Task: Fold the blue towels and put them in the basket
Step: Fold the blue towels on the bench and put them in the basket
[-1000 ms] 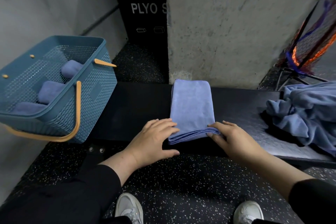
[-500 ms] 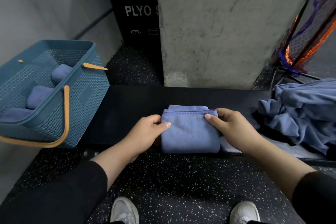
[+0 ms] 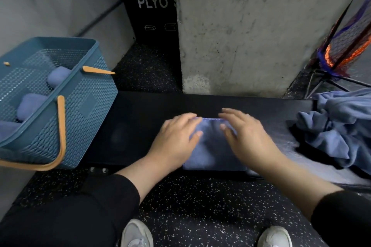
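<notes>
A folded blue towel [image 3: 212, 146] lies on the black bench [image 3: 140, 126] near its front edge. My left hand [image 3: 176, 138] rests flat on the towel's left half with straight fingers. My right hand [image 3: 245, 136] lies flat over its right half, fingers stretched toward the far edge. Both hands are blurred by motion. The blue plastic basket [image 3: 88, 110] with orange handles stands at the bench's left end and holds three rolled blue towels [image 3: 30, 104]. A heap of unfolded blue towels [image 3: 341, 126] sits on the bench at the right.
A concrete pillar [image 3: 251, 26] rises right behind the bench. A black plyo box [image 3: 150, 6] stands at the back left. A netted frame [image 3: 345, 50] leans at the far right. Speckled black floor and my two white shoes [image 3: 136, 234] are below.
The long towel was folded in half toward me into a compact square. My hands then let go of its far edge and now lie flat on top of it.
</notes>
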The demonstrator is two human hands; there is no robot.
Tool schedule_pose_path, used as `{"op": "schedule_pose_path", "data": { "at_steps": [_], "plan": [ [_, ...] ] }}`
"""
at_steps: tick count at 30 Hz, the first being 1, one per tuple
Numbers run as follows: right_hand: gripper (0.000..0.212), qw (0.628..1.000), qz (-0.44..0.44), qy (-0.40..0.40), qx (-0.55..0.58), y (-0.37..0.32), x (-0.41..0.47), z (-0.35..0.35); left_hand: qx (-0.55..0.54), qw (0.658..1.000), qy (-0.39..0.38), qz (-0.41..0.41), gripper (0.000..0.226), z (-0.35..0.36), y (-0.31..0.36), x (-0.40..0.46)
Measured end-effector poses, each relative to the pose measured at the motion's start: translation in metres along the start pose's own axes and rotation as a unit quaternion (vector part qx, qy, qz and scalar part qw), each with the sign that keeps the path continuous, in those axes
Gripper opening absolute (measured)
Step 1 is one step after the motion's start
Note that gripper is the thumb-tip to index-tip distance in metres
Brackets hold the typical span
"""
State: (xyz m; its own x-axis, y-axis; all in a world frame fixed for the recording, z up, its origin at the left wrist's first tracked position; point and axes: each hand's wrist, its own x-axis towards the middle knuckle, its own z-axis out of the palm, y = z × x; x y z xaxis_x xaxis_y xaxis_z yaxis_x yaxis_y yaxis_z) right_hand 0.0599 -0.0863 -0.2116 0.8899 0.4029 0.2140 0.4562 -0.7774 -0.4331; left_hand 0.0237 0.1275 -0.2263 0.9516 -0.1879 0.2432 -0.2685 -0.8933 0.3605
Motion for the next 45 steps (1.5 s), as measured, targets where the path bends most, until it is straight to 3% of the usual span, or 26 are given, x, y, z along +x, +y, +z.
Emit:
{"op": "schedule_pose_path", "data": {
  "at_steps": [4, 12, 16, 20, 22, 26, 30, 33, 37, 39, 43, 45],
  "plan": [
    [0.087, 0.972, -0.024, -0.206, -0.106, 0.005, -0.027, 0.020, 0.091, 0.975, -0.200, 0.031, 0.068, 0.013, 0.006, -0.009],
    [0.095, 0.966, -0.018, -0.228, -0.118, 0.033, -0.027, 0.013, 0.119, 0.964, -0.237, 0.020, 0.076, 0.009, -0.011, -0.011],
    [0.100, 0.975, -0.052, -0.210, -0.056, 0.044, -0.030, 0.002, 0.091, 0.978, -0.184, 0.029, 0.077, 0.005, -0.017, -0.017],
    [0.081, 0.979, -0.153, -0.126, -0.038, 0.058, -0.050, -0.002, 0.066, 0.989, -0.081, 0.109, 0.079, 0.008, -0.021, -0.040],
    [0.078, 0.976, -0.163, -0.135, -0.057, 0.059, -0.058, 0.003, 0.089, 0.985, -0.102, 0.111, 0.084, 0.011, -0.018, -0.048],
    [0.045, 0.987, -0.137, -0.077, -0.019, 0.051, -0.059, 0.004, 0.107, 0.983, -0.117, 0.094, 0.091, 0.012, -0.011, -0.049],
    [0.032, 0.994, -0.088, -0.070, 0.013, 0.039, -0.051, -0.013, 0.056, 0.992, -0.028, 0.109, 0.052, 0.011, -0.009, -0.047],
    [0.027, 0.993, -0.043, -0.103, 0.022, 0.033, -0.050, -0.023, -0.052, 0.997, -0.046, 0.041, 0.031, 0.000, -0.006, -0.044],
    [0.021, 0.993, 0.007, -0.099, 0.068, 0.023, -0.042, -0.024, -0.162, 0.980, -0.078, -0.081, 0.048, -0.015, -0.006, -0.033],
    [0.017, 0.992, 0.042, -0.098, 0.069, 0.017, -0.032, -0.024, -0.197, 0.970, -0.063, -0.125, 0.048, -0.020, -0.002, -0.024],
    [0.012, 0.987, 0.111, -0.081, 0.080, 0.014, -0.017, -0.021, -0.261, 0.946, -0.038, -0.187, 0.015, -0.016, 0.000, -0.009],
    [0.016, 0.989, 0.112, -0.063, 0.073, 0.015, -0.012, -0.017, -0.240, 0.950, -0.026, -0.197, 0.021, -0.010, 0.000, -0.003]
  ]
}}
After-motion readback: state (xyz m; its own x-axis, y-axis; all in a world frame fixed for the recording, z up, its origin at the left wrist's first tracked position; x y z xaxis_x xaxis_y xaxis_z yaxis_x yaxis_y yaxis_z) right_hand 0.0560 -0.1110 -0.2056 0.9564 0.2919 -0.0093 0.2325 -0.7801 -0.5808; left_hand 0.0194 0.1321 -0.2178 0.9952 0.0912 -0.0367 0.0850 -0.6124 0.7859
